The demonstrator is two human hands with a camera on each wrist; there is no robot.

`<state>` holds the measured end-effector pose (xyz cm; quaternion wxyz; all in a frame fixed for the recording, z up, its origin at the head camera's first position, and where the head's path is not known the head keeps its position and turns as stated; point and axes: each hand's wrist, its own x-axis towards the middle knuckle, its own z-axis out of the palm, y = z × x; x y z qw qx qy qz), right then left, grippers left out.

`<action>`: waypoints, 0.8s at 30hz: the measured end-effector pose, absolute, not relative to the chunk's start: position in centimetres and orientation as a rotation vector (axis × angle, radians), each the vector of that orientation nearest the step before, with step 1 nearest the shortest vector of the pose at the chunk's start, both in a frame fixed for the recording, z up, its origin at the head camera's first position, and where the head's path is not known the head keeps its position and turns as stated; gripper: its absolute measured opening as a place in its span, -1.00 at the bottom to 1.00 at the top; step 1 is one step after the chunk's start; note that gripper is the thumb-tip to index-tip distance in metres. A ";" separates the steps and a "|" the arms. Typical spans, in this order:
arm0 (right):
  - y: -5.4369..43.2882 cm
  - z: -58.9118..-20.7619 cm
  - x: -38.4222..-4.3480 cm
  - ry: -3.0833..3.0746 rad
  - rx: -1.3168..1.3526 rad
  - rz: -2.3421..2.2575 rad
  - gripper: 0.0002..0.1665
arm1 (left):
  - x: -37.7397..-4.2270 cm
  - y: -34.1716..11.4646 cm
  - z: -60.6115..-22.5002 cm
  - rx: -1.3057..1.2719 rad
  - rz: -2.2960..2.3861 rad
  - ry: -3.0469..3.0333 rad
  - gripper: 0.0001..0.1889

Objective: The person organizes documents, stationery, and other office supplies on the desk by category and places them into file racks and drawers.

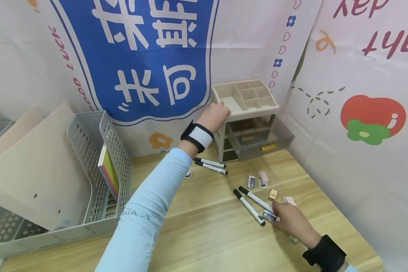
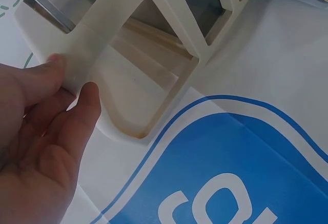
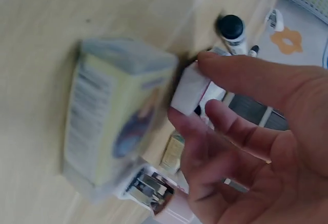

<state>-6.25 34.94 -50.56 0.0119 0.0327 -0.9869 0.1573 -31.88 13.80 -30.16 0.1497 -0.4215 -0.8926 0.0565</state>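
My left hand (image 1: 217,115) grips the upper left front edge of a cream desk organizer (image 1: 249,112). In the left wrist view, the thumb and fingers (image 2: 88,98) pinch the organizer's corner (image 2: 77,62). Below its top tray, a clear drawer (image 1: 261,141) with a yellow handle is pulled out. Low over the table, my right hand (image 1: 290,219) pinches a small white eraser (image 3: 189,88) with a dark sleeve between thumb and finger. Two black-capped markers (image 1: 249,207) lie just left of that hand. A pink stapler (image 1: 289,200) is partly hidden behind it.
Another eraser (image 1: 251,181), a second pink stapler (image 1: 263,179) and a yellowish eraser (image 1: 273,194) lie before the drawer. A pale-yellow block (image 3: 120,111) sits close to the right wrist. More markers (image 1: 210,166) lie beside the organizer. A grey file rack (image 1: 98,226) stands left.
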 end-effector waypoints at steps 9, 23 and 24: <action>35.5 -47.9 -5.5 -3.016 0.134 0.833 -0.72 | -32.1 13.8 -30.4 -1.203 0.120 -2.579 -0.74; 35.2 -44.9 -6.1 -2.569 -0.084 1.683 -0.65 | -32.1 13.7 -30.5 -1.202 0.130 -2.573 -0.75; 35.2 -44.7 -6.1 -2.536 -0.100 1.716 -0.64 | -32.1 13.7 -30.6 -1.198 0.136 -2.570 -0.75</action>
